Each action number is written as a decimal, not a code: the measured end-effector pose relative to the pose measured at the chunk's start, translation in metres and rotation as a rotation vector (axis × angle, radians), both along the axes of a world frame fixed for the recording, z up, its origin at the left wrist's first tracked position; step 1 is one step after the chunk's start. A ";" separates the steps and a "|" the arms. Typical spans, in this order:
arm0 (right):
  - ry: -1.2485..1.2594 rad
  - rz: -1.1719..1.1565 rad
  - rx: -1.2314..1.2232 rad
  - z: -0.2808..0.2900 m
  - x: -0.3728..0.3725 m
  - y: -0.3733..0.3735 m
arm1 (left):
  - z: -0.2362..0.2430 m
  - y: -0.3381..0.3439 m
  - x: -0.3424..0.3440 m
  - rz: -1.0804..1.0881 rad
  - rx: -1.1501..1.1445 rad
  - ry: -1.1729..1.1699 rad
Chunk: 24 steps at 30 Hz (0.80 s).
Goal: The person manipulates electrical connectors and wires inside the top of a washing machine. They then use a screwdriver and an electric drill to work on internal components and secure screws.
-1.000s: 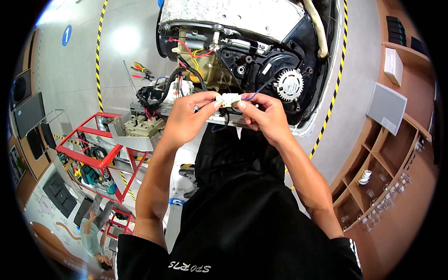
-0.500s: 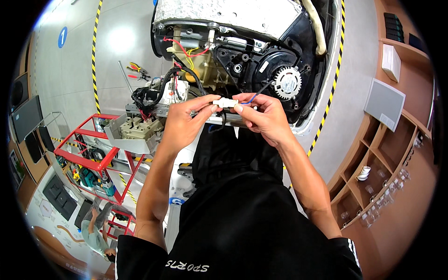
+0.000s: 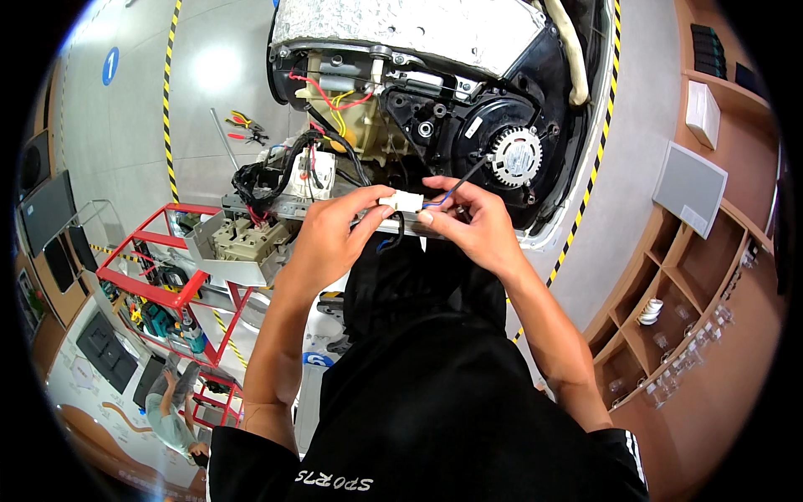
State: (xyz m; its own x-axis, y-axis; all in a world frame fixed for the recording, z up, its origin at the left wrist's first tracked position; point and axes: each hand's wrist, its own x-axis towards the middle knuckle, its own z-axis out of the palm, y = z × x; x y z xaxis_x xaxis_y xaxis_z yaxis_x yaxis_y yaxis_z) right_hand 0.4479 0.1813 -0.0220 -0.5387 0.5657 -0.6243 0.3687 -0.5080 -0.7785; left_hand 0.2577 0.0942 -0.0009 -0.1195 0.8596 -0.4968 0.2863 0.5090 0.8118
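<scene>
My left hand pinches a white plastic connector between thumb and fingers. My right hand is at the connector’s right end, index finger and thumb apart, the thumb close to its lower edge. A blue wire leads from the connector to a black cable. Beyond my hands lies an opened appliance with a black housing, a silver gear-like disc, cream assembly, red and yellow wires. At left, a dark wire bundle lies around a white component.
Pliers and tools lie on the floor at upper left. A red cart carries tools at left; a person is at lower left. Wooden shelving stands at right, striped floor tape runs alongside the appliance.
Both hands and the connector have moved slightly toward my body. My right index finger and thumb have spread farther apart around the connector’s right end.
</scene>
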 end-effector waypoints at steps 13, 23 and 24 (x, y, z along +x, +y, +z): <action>-0.005 -0.147 -0.056 0.052 0.045 0.034 | -0.018 -0.018 0.005 0.062 0.225 0.073; -0.033 -0.295 -0.018 0.059 0.021 0.061 | -0.013 0.004 -0.003 0.213 -0.065 -0.222; -0.036 -0.295 -0.027 0.060 0.021 0.061 | -0.014 0.004 -0.004 0.205 -0.059 -0.231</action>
State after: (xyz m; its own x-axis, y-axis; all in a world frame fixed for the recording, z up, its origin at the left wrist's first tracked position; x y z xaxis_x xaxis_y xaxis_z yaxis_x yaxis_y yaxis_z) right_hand 0.4691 0.2418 0.0377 -0.3310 0.6773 -0.6571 0.2288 -0.6179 -0.7522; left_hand 0.2536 0.0979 -0.0146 -0.1656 0.7982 -0.5792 -0.0155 0.5852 0.8108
